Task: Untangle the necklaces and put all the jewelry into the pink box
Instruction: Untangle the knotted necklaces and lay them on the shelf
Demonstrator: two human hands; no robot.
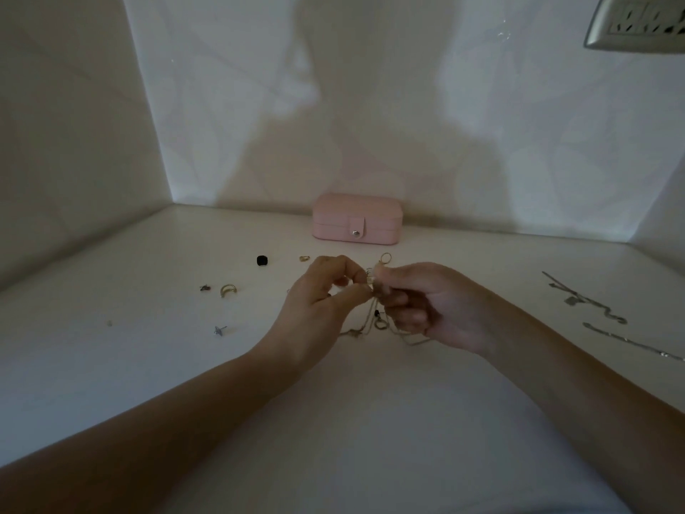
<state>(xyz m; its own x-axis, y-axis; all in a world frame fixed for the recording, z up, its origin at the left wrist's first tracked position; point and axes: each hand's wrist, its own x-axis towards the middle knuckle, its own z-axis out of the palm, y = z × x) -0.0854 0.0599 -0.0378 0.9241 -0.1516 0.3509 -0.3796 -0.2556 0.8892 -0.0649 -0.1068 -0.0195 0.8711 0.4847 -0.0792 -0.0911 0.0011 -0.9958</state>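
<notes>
A tangle of thin gold necklaces (pixel 378 313) hangs between my hands above the white table (pixel 111 365). My left hand (pixel 322 302) pinches the chains near the top. My right hand (pixel 433 302) grips the same bunch from the right, and a small ring loop sticks up above its fingers. The chains' lower ends trail onto the table. The pink box (pixel 357 218) stands closed with its snap tab fastened at the back, against the wall. Two silver necklaces (pixel 593 306) lie stretched out at the right.
Small pieces lie to the left: a black bead (pixel 262 260), a small gold ring (pixel 304 258), a gold ear cuff (pixel 228 290), a dark stud (pixel 204 287) and a silver stud (pixel 220 330). Walls enclose the table at the left, back and right.
</notes>
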